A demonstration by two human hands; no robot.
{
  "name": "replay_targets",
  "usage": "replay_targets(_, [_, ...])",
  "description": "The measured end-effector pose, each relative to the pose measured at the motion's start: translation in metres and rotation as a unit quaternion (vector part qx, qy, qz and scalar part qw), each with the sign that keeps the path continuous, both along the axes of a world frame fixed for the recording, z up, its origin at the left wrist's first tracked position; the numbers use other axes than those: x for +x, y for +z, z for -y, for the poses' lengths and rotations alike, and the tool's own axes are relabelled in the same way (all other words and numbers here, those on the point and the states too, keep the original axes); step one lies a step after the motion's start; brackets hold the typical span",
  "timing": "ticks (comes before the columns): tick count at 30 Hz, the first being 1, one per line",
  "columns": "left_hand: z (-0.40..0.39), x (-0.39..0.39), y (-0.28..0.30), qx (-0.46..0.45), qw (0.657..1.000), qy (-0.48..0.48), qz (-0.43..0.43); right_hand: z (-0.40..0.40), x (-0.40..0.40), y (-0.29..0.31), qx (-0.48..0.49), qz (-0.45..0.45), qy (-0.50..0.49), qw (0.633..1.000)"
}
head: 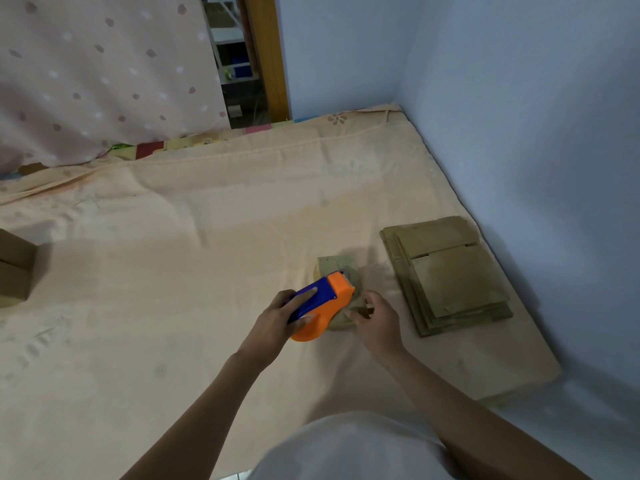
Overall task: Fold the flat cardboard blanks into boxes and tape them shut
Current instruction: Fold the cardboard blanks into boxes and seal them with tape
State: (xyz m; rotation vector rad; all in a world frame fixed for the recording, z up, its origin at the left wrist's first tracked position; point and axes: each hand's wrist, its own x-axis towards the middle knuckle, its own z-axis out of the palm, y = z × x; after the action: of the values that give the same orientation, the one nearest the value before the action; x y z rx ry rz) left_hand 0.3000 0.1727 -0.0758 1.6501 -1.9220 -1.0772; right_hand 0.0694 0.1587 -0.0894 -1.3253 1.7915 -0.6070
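A small folded cardboard box (333, 266) sits on the peach bedsheet near the middle right. My left hand (277, 318) grips an orange and blue tape dispenser (323, 303), whose front end lies on top of the box. My right hand (375, 318) holds the box's near right side, fingers curled on its edge. A stack of flat cardboard blanks (446, 275) lies to the right of the box, close to the wall.
A finished brown box (14, 268) stands at the left edge of the mattress (173, 237). Blue walls (519, 133) close in the right side and back corner. A dotted pink curtain (104, 74) hangs at the back left beside a wooden door frame (266, 57).
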Motion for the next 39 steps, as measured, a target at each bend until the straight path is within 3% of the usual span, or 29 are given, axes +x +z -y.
replay_targets(9, [0.009, 0.008, -0.01, -0.021, 1.0, -0.003, 0.022, 0.006, 0.003, 0.004, -0.001, 0.036, -0.003, 0.999])
replay_targets(13, [0.013, 0.014, -0.008, -0.02, 0.997, -0.054, 0.057, 0.005, -0.001, 0.004, 0.007, 0.034, 0.002, 0.999])
replay_targets(20, [0.013, 0.015, 0.0, -0.011, 0.999, -0.049, -0.002, 0.001, 0.003, 0.008, -0.006, 0.009, 0.032, 0.999])
replay_targets(25, [0.002, 0.009, -0.004, -0.015, 0.999, -0.036, -0.016, -0.006, 0.002, 0.014, -0.059, -0.045, -0.048, 0.996])
replay_targets(28, [0.0, 0.01, -0.006, -0.027, 0.999, -0.032, -0.02, 0.001, -0.001, 0.018, 0.04, 0.002, -0.071, 0.997])
replay_targets(31, [0.0, 0.012, -0.005, -0.042, 0.998, -0.042, -0.014, 0.011, -0.003, 0.023, 0.155, 0.107, -0.1, 0.977])
replay_targets(39, [-0.003, 0.013, -0.002, -0.066, 0.997, -0.046, 0.004, 0.033, -0.004, 0.039, 0.241, 0.147, -0.073, 0.957])
